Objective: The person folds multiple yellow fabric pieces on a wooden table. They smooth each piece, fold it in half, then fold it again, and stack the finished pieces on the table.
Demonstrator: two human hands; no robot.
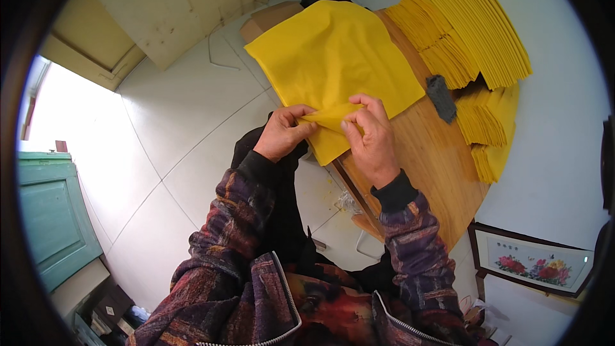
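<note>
A large yellow cloth piece (333,51), thin and softly creased, lies over the near left end of the wooden table (442,182), its lower corner hanging past the edge. My left hand (282,134) pinches a raised fold of it between thumb and fingers. A short way to the right, my right hand (373,140) holds the same fold with the thumb and a bent finger, other fingers lifted. Between the two hands the fold stands up in a narrow ridge. The cloth's underside is hidden.
Tall stacks of folded yellow cloth pieces (477,22) stand at the table's far right, with a smaller pile (483,118) nearer. A dark grey rag (441,98) lies beside them. A framed flower picture (535,263) is at right, a teal cabinet (57,211) at left.
</note>
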